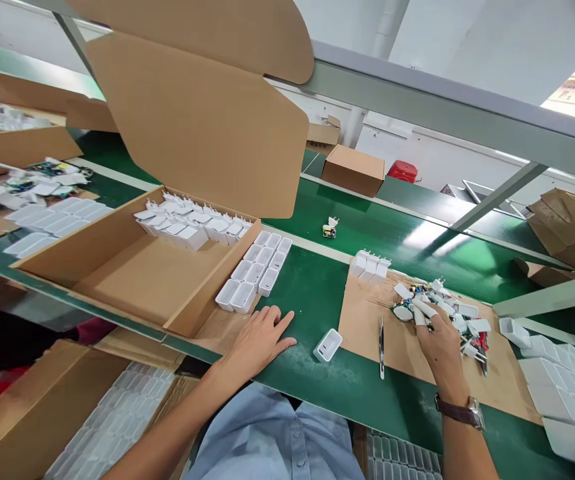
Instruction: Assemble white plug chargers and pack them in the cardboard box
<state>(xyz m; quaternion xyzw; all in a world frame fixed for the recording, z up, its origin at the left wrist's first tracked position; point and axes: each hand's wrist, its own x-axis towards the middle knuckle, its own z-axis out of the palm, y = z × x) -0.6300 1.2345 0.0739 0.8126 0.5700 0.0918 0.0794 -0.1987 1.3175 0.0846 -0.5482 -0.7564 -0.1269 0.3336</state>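
Observation:
My left hand [263,331] lies palm down on the green bench, fingers spread, holding nothing. Just beyond it, rows of open white plastic charger housings [254,273] line the carton's side. A single open white housing [328,345] lies tilted between my hands. My right hand [440,340] reaches into a heap of charger parts [450,307], with white covers on some fingers. Thumb and forefinger are close together at the heap; what they pinch, if anything, cannot be made out. Metal tweezers [382,348] lie on the cardboard sheet [362,320], left of that hand.
An open carton [117,267] holds rows of white chargers at its back. White housings [562,380] are stacked at far right. Assembled chargers [370,265] stand behind the sheet; a small circuit board with plug [330,229] lies beyond. A metal rail [442,100] crosses above.

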